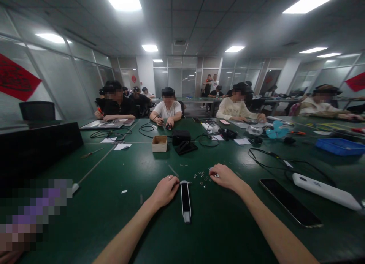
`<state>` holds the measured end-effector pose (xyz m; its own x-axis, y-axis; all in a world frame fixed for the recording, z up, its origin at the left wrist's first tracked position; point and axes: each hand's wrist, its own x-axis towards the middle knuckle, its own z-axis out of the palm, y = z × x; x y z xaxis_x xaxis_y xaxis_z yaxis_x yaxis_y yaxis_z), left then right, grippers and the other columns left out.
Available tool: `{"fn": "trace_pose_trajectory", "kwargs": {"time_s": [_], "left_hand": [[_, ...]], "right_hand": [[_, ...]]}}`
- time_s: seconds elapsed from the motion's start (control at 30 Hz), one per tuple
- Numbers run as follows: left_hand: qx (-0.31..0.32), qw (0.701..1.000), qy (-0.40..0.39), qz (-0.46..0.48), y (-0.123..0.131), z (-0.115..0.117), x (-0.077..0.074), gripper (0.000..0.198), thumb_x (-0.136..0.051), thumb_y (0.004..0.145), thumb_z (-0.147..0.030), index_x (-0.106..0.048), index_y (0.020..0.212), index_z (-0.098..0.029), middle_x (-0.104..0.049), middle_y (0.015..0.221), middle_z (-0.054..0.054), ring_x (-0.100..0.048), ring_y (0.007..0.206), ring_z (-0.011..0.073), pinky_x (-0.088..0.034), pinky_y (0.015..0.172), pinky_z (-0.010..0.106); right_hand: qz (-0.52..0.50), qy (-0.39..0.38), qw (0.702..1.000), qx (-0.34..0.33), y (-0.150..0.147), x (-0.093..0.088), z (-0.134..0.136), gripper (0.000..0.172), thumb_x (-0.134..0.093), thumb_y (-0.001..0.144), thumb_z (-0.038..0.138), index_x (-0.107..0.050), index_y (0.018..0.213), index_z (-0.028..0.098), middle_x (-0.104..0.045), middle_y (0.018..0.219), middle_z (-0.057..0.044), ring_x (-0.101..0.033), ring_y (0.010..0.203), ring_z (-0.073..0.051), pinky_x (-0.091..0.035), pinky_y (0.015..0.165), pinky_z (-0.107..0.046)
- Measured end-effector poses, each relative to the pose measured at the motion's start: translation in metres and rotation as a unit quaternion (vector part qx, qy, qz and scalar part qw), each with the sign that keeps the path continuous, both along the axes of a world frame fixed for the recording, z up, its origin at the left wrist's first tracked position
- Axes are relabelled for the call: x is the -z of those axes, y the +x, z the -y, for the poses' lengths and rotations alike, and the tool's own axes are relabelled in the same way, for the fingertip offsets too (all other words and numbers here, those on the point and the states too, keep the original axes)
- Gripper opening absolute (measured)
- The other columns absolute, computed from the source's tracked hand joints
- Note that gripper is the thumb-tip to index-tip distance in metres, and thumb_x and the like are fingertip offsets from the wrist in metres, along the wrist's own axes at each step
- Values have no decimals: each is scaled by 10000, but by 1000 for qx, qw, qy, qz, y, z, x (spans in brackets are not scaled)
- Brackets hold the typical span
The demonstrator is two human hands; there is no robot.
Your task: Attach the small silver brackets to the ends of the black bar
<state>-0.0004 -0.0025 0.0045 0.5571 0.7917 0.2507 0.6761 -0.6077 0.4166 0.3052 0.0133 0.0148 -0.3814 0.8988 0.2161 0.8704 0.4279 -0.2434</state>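
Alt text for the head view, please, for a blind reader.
A person's left hand and right hand rest on a green table, flanking a narrow black-and-white oblong device and small scattered metal rings. Other people sit along the far side.

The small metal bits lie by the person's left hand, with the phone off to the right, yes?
No: the head view shows the small metal bits by the right hand; the phone is indeed off to the right.
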Motion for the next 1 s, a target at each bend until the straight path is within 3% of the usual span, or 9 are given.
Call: {"fn": "trace_pose_trajectory", "kwargs": {"time_s": [0.43,0.6,0.77,0.9,1.0], "left_hand": [[-4,1000,11,-7,0,-2,4,133,-430,900,-214,-553,947,-198,-589,931,43,-552,841,178,-443,744,298],[-5,1000,19,-10,0,-5,10,136,-433,889,-204,-552,955,-195,-591,921,41,-555,837,177,-437,756,299],[-9,1000,13,-13,1,0,2,136,-466,849,-193,-553,953,-198,-590,916,41,-558,831,183,-443,747,298],[-34,999,27,2,1,5,-6,208,-503,786,-149,-556,983,-189,-594,948,50,-561,867,202,-437,774,325],[-45,995,78,33,2,8,-9,186,-498,814,-173,-560,990,-183,-599,974,61,-556,902,210,-422,804,349]], "right_hand": [[-13,-5,1000,-20,-14,2,6,132,-542,777,258,-666,807,223,-632,821,-36,-573,788,-192,-449,733,-333],[8,15,1000,-6,-28,11,2,129,-552,784,242,-637,696,199,-604,758,-48,-559,743,-190,-446,703,-326],[16,29,999,19,-41,8,7,157,-507,812,199,-596,685,176,-591,741,-69,-539,692,-192,-448,668,-339],[-99,25,995,22,-59,1,19,150,-458,857,212,-584,789,168,-592,827,-73,-547,746,-185,-452,685,-323],[-212,16,977,-27,-79,-1,29,202,-409,909,272,-578,854,174,-586,851,-56,-543,778,-169,-449,708,-299]]}}
